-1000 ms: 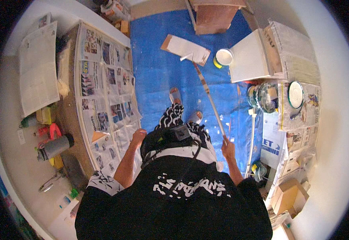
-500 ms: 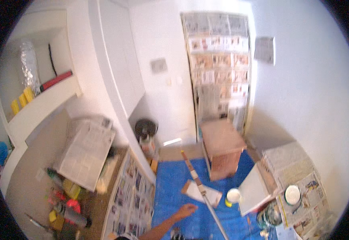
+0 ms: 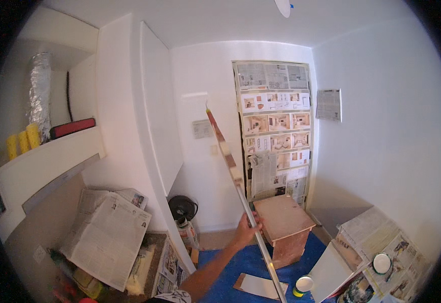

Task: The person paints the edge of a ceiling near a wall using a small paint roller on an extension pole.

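My left hand (image 3: 246, 231) is closed around a long silver extension pole (image 3: 268, 260), to which a brown and cream stick is joined. At its upper end a paint roller (image 3: 194, 95) with a pale sleeve sits against or just in front of the white back wall (image 3: 195, 65). The pole slants down to the right and leaves the picture at the lower edge. My right hand is out of view. Just beyond my left hand stands a brown wooden cabinet (image 3: 284, 217) with a flat top.
A newspaper-covered door (image 3: 276, 123) fills part of the back wall. Blue sheeting (image 3: 220, 283) covers the floor, with a white board (image 3: 261, 286) and a paint pot (image 3: 303, 284) on it. More newspaper (image 3: 112, 230) lies at left. An open white tub (image 3: 382, 263) stands at right.
The roller has risen from low on the wall to high up. My left hand, open beside the pole before, now grips it. The view has tilted upward, showing the ceiling.
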`<state>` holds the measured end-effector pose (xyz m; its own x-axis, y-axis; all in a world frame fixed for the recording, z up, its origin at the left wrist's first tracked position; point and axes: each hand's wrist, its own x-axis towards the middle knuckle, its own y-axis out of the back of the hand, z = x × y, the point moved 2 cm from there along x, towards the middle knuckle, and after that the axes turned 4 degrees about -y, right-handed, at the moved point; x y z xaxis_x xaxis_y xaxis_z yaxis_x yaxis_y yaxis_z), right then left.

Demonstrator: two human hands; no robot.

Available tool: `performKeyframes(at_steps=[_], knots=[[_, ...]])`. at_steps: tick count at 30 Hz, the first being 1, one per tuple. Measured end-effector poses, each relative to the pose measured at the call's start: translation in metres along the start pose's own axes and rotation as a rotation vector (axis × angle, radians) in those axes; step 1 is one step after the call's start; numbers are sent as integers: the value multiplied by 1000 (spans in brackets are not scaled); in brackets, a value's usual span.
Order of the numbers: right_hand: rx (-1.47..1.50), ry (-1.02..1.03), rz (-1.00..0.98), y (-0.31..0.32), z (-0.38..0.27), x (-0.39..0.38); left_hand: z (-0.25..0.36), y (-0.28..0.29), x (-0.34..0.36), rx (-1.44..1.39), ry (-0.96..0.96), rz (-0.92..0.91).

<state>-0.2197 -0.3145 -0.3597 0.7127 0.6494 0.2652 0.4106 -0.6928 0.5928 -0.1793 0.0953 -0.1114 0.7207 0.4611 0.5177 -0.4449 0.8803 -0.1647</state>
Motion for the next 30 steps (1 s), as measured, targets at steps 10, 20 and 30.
performKeyframes(at_steps=[10,20,30], knots=[[26,-668,-104,-30,4,-52,108,24,161,76,-11,-143],[150,-181,211,-59,11,145,67,-8,280,95,-93,-55],[350,-228,-83,-131,173,264,68,11,430,107,-120,-16]])
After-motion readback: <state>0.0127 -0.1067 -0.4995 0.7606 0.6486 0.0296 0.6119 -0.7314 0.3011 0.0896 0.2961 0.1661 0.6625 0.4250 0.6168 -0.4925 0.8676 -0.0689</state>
